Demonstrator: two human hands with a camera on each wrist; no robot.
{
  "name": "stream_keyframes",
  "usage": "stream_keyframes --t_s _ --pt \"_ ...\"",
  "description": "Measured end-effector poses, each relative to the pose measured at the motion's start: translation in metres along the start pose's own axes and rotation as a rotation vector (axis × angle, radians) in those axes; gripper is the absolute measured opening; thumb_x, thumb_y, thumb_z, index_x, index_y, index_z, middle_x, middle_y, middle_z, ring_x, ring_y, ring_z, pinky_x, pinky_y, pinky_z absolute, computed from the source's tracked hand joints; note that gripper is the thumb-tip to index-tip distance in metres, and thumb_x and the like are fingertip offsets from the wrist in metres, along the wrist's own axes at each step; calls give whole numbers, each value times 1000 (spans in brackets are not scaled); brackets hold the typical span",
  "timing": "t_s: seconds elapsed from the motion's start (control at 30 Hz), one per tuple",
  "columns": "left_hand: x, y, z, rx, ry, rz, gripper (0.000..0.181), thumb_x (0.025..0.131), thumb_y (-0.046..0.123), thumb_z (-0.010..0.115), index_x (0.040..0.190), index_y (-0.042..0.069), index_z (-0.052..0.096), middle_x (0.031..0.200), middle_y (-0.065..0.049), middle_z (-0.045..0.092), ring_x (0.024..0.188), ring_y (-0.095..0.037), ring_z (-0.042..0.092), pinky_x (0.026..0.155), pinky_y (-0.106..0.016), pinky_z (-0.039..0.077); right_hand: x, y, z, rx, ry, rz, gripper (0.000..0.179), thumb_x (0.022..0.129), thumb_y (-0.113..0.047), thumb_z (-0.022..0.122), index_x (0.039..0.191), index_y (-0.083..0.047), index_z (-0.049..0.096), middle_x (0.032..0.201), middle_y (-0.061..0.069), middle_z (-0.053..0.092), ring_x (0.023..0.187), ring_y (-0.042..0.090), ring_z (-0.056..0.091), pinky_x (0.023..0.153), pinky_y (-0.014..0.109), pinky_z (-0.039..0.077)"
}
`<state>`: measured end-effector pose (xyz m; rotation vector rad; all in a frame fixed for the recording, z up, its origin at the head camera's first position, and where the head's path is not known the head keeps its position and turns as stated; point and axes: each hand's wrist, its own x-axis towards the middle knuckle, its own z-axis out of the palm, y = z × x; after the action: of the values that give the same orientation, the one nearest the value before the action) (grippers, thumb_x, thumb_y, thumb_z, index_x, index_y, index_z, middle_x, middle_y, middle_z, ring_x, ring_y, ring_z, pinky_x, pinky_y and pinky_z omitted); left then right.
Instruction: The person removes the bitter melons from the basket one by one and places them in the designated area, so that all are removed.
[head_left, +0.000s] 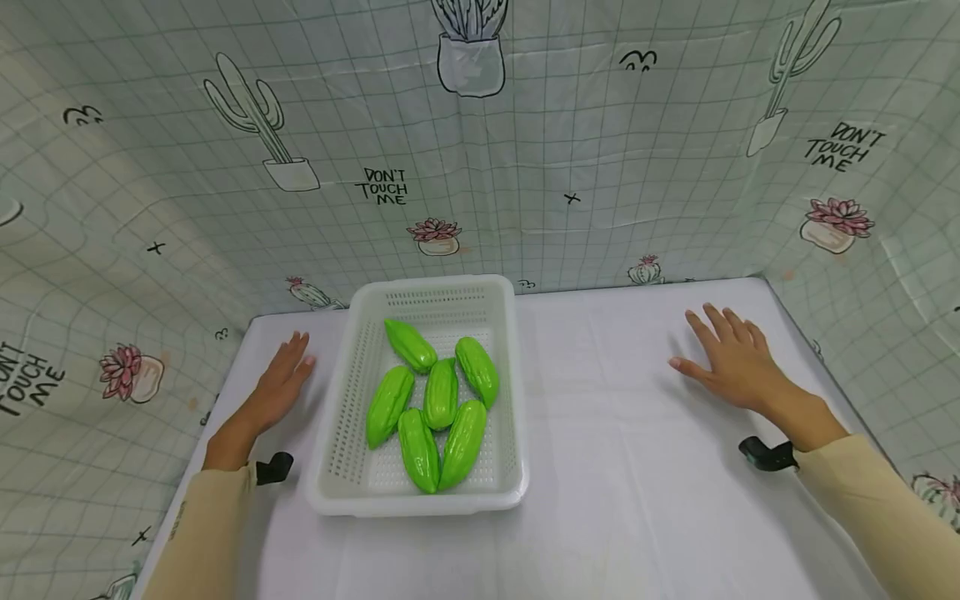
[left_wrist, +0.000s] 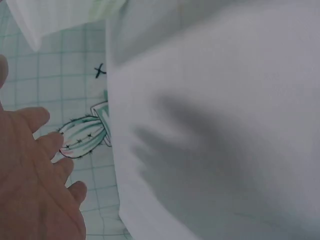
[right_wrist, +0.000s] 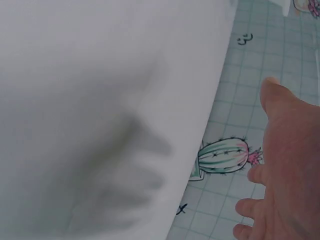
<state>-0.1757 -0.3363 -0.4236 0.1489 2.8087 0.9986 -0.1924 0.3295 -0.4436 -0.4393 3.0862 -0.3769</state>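
A white perforated plastic basket (head_left: pixel 341 400) stands left of the table's middle. Several bright green, ridged vegetables, bitter gourd-like in shape, lie in it, one of them a gourd (head_left: pixel 441 393) at the centre of the group. To the basket's left is my left hand (head_left: pixel 279 385), fingers extended, holding nothing and apart from the rim. My right hand (head_left: pixel 731 358) hovers over the right side of the table, fingers spread and nothing in it. The wrist views show the left palm (left_wrist: pixel 35 185) and the right palm (right_wrist: pixel 295 165) bare, with shadows cast on the white cloth.
A white cloth (head_left: pixel 600 467) covers the table. Grid-patterned fabric (head_left: pixel 525 150) with cactus drawings hangs behind and along both sides. A black wrist device (head_left: pixel 274 468) sits at the left cuff, another black device (head_left: pixel 767 454) at the right cuff.
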Motion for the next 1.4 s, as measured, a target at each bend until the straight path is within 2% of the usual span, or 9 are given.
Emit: stream_keyframes --t_s 0.13,0.27,0.53,0.63,0.73,0.87,0.93,1.0,1.4 --pt "-3 5 -3 -112 -66 0 72 117 39 30 167 -4 2 172 -30 -8 158 -53 -10 121 -77 -2 0 -6 -1 -10 13 -24 88 105 -52 61 160 8 30 162 41 22 147 64 18 116 80 13" --pt "-6 11 -5 -190 -114 -19 71 117 39 30 168 0 -1 173 -30 -7 157 -55 -6 120 -79 4 0 -11 -1 -18 21 -42 86 105 -51 61 160 8 32 161 41 24 147 64 19 116 79 14" --pt "-10 25 -10 -267 -131 12 75 114 37 44 169 2 8 174 -27 10 158 -53 9 119 -78 15 3 -25 -3 -31 25 -63 85 103 -47 66 160 7 33 162 39 25 148 62 20 117 78 14" --pt "-12 27 -12 -299 -144 35 76 112 33 51 169 0 13 171 -28 21 156 -53 21 120 -76 22 3 -33 -6 -35 24 -73 84 103 -45 67 160 6 33 163 38 26 149 61 20 118 78 14" --pt "-13 29 -12 -325 -167 56 75 110 27 56 167 -3 19 166 -29 32 147 -46 44 118 -66 36 3 -41 -9 -34 19 -84 84 102 -44 68 161 6 33 164 37 25 150 60 19 119 77 13" --pt "-15 29 -11 -365 -189 71 73 108 21 61 166 -3 25 161 -30 40 123 -18 66 106 -38 53 2 -49 -11 -32 12 -104 84 102 -43 68 161 5 33 164 36 25 151 60 19 119 77 13" --pt "-15 29 -11 -396 -195 76 72 107 17 62 165 -4 26 159 -32 41 113 -7 68 98 -30 55 1 -53 -12 -38 13 -115 84 102 -44 68 161 5 33 164 36 26 151 60 20 119 77 13" --pt "-15 29 -11 -425 -201 75 72 106 14 63 164 -5 26 157 -34 41 105 -3 69 93 -27 57 0 -56 -12 -40 19 -128 84 102 -44 69 161 5 34 164 36 26 150 59 20 119 77 14" --pt "-13 29 -8 -500 -209 32 78 100 1 68 164 -8 23 154 -38 36 92 -7 74 83 -30 62 3 -78 -17 -55 18 -186 81 101 -41 70 161 2 36 166 32 29 153 56 21 122 73 14"
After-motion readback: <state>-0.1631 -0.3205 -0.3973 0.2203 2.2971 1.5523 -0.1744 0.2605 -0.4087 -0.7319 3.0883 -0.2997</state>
